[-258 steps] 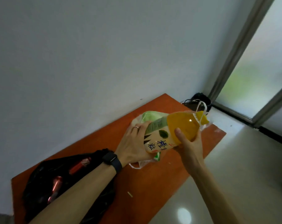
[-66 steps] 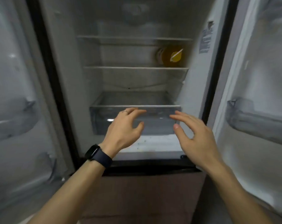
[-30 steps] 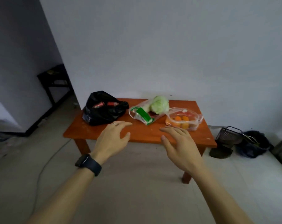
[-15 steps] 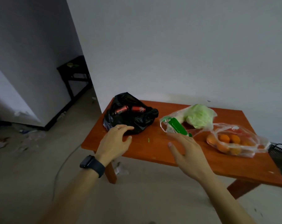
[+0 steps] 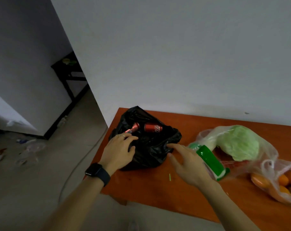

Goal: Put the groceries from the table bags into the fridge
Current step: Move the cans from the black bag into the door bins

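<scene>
While the black bag (image 5: 148, 147) sits at the table's (image 5: 183, 194) left end with red cans (image 5: 152, 127) inside, the left hand (image 5: 119, 151) rests spread on it; the right hand (image 5: 185, 161), fingers loose, seemingly touches its edge.

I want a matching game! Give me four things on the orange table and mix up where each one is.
Things:
1. red cans
2. cabbage
3. oranges
4. left hand

Places:
A. in the clear bag at the table's right end
B. resting on the black bag's near left side
C. inside the open black bag
D. in the middle clear bag, behind the green packet

Pairs: 1-C, 2-D, 3-A, 4-B
</scene>
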A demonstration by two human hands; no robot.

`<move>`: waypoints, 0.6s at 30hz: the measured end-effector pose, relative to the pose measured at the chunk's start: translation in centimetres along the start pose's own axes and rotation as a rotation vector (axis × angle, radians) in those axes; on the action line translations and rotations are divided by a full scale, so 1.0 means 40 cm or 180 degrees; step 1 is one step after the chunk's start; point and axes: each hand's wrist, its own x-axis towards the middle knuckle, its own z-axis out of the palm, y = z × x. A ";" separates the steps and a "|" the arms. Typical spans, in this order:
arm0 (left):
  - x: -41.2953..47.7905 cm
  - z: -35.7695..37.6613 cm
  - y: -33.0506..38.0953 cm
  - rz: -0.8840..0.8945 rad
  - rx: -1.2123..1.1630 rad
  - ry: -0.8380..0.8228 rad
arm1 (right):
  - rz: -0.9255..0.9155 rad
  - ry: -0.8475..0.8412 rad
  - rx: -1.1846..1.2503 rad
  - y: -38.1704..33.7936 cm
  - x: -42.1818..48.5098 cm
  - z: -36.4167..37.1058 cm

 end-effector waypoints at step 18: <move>0.696 0.302 -0.388 0.1277 0.1504 -0.1701 | 0.1149 -0.1509 -0.1078 0.241 0.696 0.300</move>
